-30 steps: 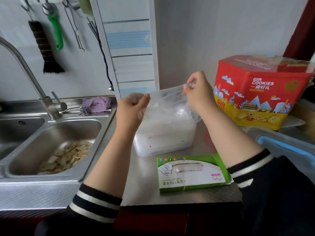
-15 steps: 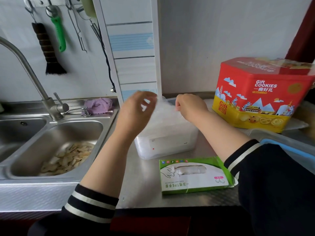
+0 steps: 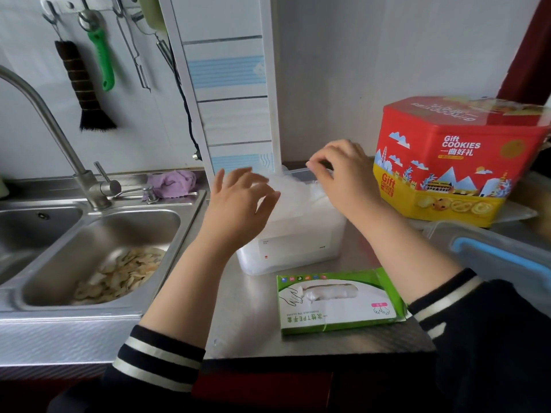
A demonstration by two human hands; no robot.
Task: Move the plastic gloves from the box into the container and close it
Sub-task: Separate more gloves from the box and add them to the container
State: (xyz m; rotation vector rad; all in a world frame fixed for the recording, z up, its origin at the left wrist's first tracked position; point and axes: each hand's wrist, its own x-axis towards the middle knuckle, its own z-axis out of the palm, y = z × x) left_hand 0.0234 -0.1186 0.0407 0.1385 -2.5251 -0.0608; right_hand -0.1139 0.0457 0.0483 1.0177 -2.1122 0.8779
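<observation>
1. My left hand [image 3: 238, 204] hovers over the left end of the translucent white container [image 3: 293, 248], fingers spread loose, gripping nothing.
2. My right hand [image 3: 347, 177] pinches the container's raised lid [image 3: 298, 172] at its back edge.
3. The plastic gloves [image 3: 290, 201] lie heaped inside the container.
4. The green glove box [image 3: 340, 302] lies flat near the counter's [image 3: 253, 323] front edge, just in front of the container.
5. A red cookie tin [image 3: 456, 162] stands at the back right.
</observation>
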